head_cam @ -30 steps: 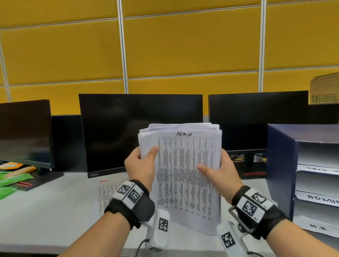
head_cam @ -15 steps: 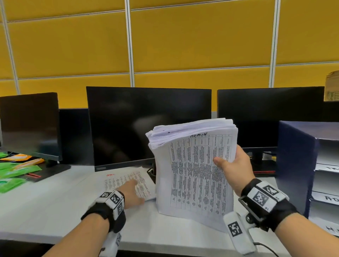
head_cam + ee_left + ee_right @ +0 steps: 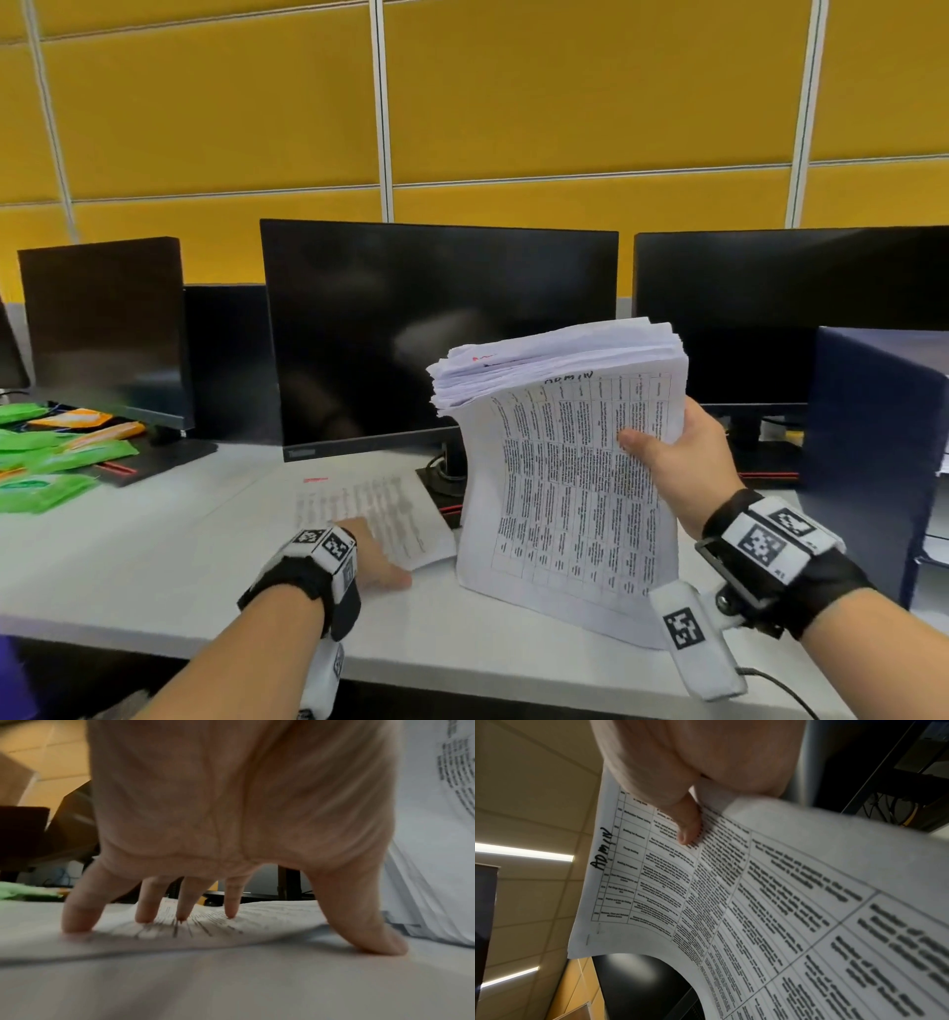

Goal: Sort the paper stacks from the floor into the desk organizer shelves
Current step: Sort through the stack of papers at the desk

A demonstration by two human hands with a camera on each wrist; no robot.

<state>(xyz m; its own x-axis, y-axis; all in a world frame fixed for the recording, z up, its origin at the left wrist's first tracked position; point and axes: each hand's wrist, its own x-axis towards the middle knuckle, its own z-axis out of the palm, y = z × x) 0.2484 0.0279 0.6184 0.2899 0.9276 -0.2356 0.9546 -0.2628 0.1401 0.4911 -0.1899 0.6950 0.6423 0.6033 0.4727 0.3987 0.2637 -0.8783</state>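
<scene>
My right hand (image 3: 667, 452) grips a thick paper stack (image 3: 565, 478) marked "ADMIN" in handwriting (image 3: 602, 850); it stands nearly upright with its bottom edge on the desk (image 3: 154, 555), thumb pressed on the front sheet (image 3: 687, 829). My left hand (image 3: 377, 557) rests spread on a loose printed sheet (image 3: 369, 509) lying flat on the desk, fingertips (image 3: 183, 914) pressing the paper (image 3: 231, 923) down. The dark blue desk organizer (image 3: 873, 452) stands at the right edge, just right of the stack.
Three black monitors (image 3: 436, 334) line the back of the desk before a yellow partition wall (image 3: 565, 103). Green and orange packets (image 3: 51, 457) lie at the far left. Monitor stand and cables (image 3: 447, 473) sit behind the loose sheet.
My left hand let go of the stack and dropped onto the loose sheet on the desk. The right hand alone now holds the stack, shifted slightly right and tilted.
</scene>
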